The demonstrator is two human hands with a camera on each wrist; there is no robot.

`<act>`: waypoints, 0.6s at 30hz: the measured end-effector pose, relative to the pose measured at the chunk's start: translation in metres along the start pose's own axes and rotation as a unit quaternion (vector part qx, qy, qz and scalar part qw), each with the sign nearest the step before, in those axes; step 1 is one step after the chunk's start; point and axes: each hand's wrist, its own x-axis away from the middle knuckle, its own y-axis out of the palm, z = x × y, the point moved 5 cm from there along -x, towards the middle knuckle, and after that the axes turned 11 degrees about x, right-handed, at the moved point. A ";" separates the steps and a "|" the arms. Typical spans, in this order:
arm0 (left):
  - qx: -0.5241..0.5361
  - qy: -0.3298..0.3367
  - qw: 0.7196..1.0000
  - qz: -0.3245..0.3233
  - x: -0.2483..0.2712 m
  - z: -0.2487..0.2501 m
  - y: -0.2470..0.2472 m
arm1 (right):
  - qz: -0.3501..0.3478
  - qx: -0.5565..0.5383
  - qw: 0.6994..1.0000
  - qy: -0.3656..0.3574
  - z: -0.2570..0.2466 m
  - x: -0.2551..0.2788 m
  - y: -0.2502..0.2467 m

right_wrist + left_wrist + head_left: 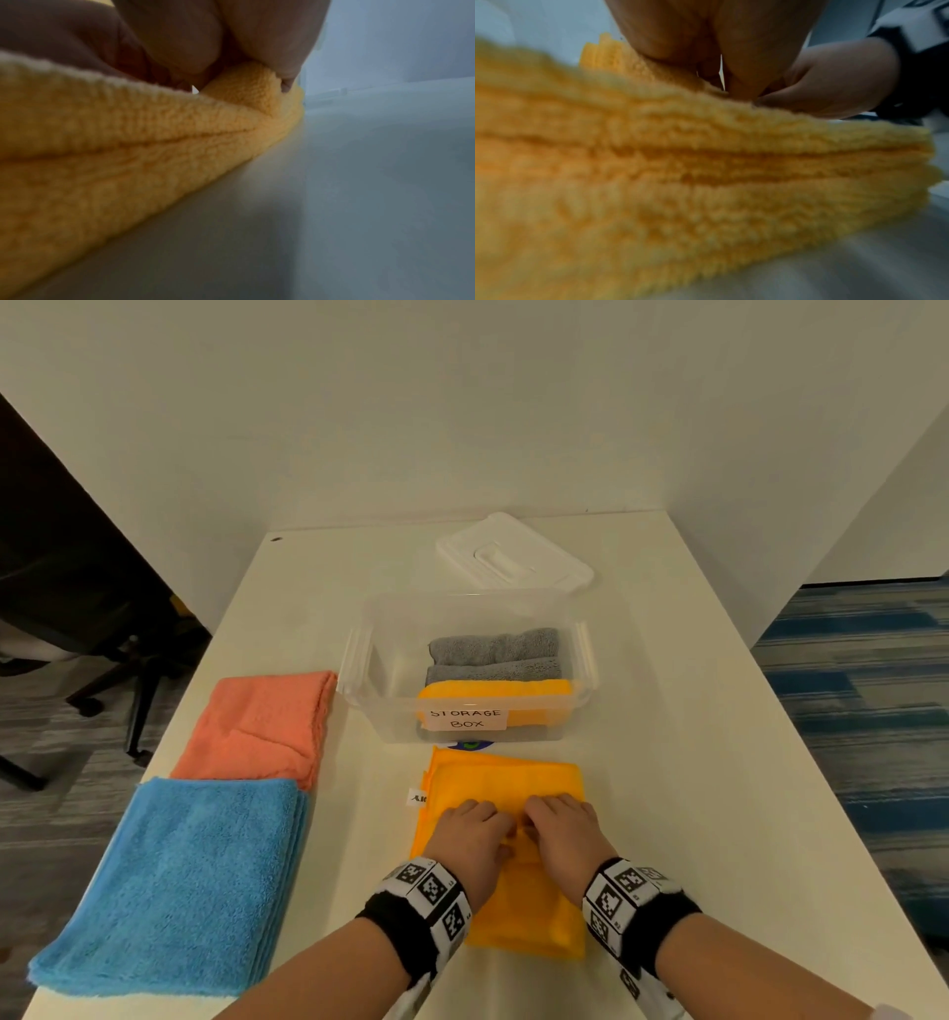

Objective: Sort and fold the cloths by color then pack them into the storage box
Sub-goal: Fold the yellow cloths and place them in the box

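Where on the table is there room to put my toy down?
Bare table lies right of the storage box and the yellow cloth, and at the far left corner beyond the orange cloth. The near left is crowded by the blue cloth.

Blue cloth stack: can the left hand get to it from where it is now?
Probably yes. The blue cloth stack lies uncovered just left of the left hand, but that hand now grips the yellow cloth.

A white paper label (466, 719) on the near wall of the clear storage box (359, 670) is reading "STORAGE BOX" in handwritten capitals. A small white tag (417, 797) at the yellow cloth's (506, 778) left edge is showing dark letters, too cut off to read.
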 end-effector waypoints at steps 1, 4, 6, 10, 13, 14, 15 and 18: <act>-0.006 -0.011 1.000 0.001 -0.002 -0.002 0.000 | 0.024 0.008 1.000 -0.006 -0.001 0.002 -0.003; -0.005 -0.036 0.999 0.003 -0.005 -0.005 -0.002 | 0.098 0.057 0.992 -0.050 -0.011 0.009 -0.009; 0.006 -0.047 0.999 0.000 -0.009 -0.008 -0.003 | 0.139 0.050 0.985 -0.092 -0.017 0.017 -0.008; 0.067 -0.057 0.996 -0.018 -0.018 -0.010 -0.010 | 0.131 0.018 0.986 -0.103 -0.012 0.022 -0.002; 0.119 -0.053 0.991 -0.025 -0.021 -0.011 -0.015 | 0.117 -0.008 0.990 -0.075 -0.006 0.011 -0.002; 0.122 -0.040 0.992 -0.018 -0.019 -0.011 -0.017 | 0.103 -0.027 0.992 -0.074 -0.005 0.008 -0.001; 0.111 -0.020 0.993 -0.013 -0.016 -0.011 -0.016 | 0.085 -0.043 0.993 -0.073 -0.004 0.005 0.000; -0.005 0.040 0.999 -0.012 -0.004 -0.009 -0.013 | 0.022 -0.072 0.995 -0.068 0.001 -0.002 0.002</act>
